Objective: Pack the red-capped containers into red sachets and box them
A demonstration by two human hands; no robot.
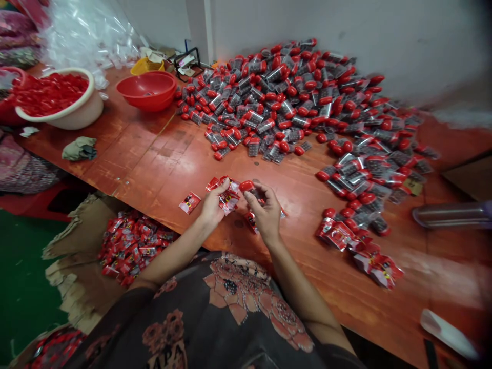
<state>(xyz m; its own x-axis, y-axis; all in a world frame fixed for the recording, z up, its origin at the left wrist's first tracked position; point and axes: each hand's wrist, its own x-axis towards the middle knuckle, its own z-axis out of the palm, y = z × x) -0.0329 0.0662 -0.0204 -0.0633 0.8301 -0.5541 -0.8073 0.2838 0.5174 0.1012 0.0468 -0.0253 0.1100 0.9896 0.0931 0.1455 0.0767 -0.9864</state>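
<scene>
My left hand point(216, 201) is closed on a small red printed packet point(229, 199), its thumb pressed over the top. Just to the right, my right hand point(266, 211) grips a small clear tube with a red cap point(247, 186); the cap points toward the packet. The tube's lower part is hidden by my fingers. Another red packet point(189, 202) lies flat on the table left of my left hand. Beneath my right hand, more red wrapping point(251, 222) shows in part.
A large heap of red-capped tubes point(269, 97) fills the back of the wooden table point(146, 154). More packets point(340, 234) lie at right. A red bowl point(148, 92) and a white basin point(79, 110) of red caps stand at left. Below, a cardboard box point(77, 261) holds many packets.
</scene>
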